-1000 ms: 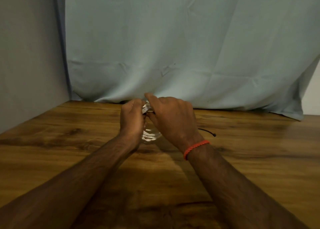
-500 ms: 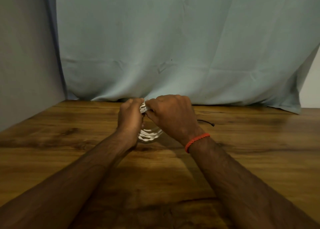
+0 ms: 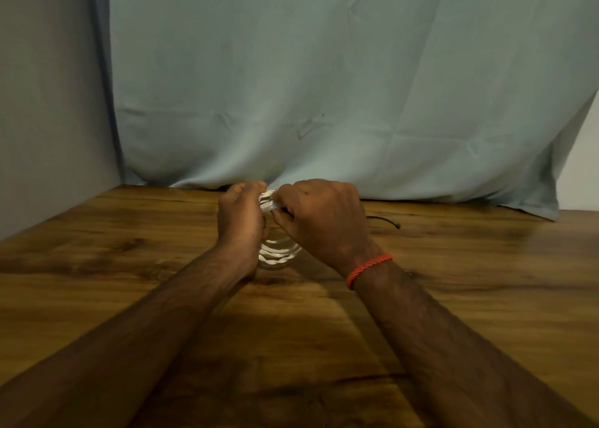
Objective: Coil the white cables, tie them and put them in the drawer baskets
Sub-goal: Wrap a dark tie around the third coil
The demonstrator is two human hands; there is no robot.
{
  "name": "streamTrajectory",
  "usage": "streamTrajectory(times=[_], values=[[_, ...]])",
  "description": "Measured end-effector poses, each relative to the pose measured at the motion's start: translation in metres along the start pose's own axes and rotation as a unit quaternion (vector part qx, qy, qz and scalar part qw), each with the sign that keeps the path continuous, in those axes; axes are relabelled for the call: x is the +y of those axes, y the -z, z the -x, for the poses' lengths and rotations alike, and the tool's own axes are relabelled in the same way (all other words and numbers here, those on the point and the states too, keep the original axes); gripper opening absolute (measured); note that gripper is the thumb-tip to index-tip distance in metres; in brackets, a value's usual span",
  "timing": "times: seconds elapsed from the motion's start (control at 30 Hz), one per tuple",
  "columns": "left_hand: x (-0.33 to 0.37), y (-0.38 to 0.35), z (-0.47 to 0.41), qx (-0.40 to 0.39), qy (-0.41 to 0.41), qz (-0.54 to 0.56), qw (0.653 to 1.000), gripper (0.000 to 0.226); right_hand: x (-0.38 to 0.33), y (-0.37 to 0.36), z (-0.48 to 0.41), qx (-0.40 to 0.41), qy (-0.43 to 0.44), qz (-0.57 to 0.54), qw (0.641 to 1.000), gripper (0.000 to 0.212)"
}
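the left hand (image 3: 241, 222) and right hand (image 3: 321, 220) meet knuckle to knuckle, each grip curled tight and pinching the top of the white cable coil (image 3: 278, 250). its loops hang below the grip, just over the tabletop (image 3: 129, 265). a thin black cord (image 3: 386, 222) lies just right of the right grip.

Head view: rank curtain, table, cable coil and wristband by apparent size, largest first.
1. curtain and table: each fills roughly half the frame, too close to rank.
2. cable coil, partly hidden.
3. wristband, a thin strip.
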State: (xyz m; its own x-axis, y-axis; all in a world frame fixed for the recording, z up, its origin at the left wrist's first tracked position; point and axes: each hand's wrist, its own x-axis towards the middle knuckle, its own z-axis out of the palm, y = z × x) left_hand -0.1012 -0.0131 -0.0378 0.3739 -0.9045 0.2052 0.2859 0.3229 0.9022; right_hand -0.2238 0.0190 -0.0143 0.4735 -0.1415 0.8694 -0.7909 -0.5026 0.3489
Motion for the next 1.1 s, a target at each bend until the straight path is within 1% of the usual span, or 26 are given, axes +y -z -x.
streamTrajectory(times=[0.17, 0.2, 0.3, 0.4, 0.47, 0.57, 0.67, 0.73, 0.8, 0.9, 1.0, 1.07, 1.1], values=[[-0.003, 0.001, -0.002, 0.001, 0.012, 0.005, 1.000, 0.019, 0.000, -0.003, 0.001, -0.007, -0.010, -0.021, 1.000, 0.018], [-0.002, 0.001, -0.002, 0.002, 0.016, 0.010, 1.000, 0.020, -0.001, -0.004, 0.001, -0.009, -0.016, -0.027, 0.999, 0.020], [-0.001, -0.001, 0.000, 0.006, 0.032, 0.015, 0.999, 0.037, -0.001, -0.006, 0.001, -0.026, -0.042, -0.048, 0.998, 0.020], [0.000, -0.002, 0.002, 0.018, 0.035, 0.012, 0.999, 0.023, -0.001, -0.008, 0.001, -0.047, -0.063, -0.058, 0.995, 0.019], [0.001, -0.001, 0.001, 0.022, 0.024, 0.006, 0.999, 0.021, -0.001, -0.009, 0.000, -0.059, -0.075, -0.068, 0.993, 0.019], [-0.003, 0.002, -0.003, 0.006, 0.003, -0.009, 1.000, 0.018, -0.003, -0.010, 0.001, -0.086, -0.103, -0.097, 0.986, 0.019], [-0.005, 0.006, -0.006, 0.006, 0.000, -0.028, 1.000, 0.019, -0.006, -0.007, 0.002, -0.117, -0.137, -0.159, 0.971, 0.022], [-0.005, 0.007, -0.008, 0.012, -0.001, -0.037, 0.999, 0.021, -0.012, -0.005, 0.003, -0.127, -0.159, -0.208, 0.957, 0.032], [-0.007, 0.007, -0.011, 0.025, -0.007, -0.052, 0.998, 0.020, -0.016, -0.004, 0.003, -0.140, -0.175, -0.233, 0.946, 0.042], [-0.006, 0.007, -0.012, 0.033, -0.017, -0.060, 0.998, 0.024, -0.016, -0.002, 0.000, -0.164, -0.202, -0.265, 0.929, 0.037], [-0.004, 0.007, -0.012, 0.043, -0.018, -0.057, 0.997, 0.037, -0.013, 0.000, -0.003, -0.187, -0.234, -0.303, 0.905, 0.036], [-0.002, 0.008, -0.011, 0.049, -0.018, -0.052, 0.997, 0.040, -0.010, 0.002, -0.005, -0.221, -0.244, -0.320, 0.888, 0.028], [-0.001, 0.007, -0.010, 0.052, -0.019, -0.049, 0.997, 0.041, -0.008, 0.003, -0.006, -0.249, -0.248, -0.344, 0.871, 0.023]])
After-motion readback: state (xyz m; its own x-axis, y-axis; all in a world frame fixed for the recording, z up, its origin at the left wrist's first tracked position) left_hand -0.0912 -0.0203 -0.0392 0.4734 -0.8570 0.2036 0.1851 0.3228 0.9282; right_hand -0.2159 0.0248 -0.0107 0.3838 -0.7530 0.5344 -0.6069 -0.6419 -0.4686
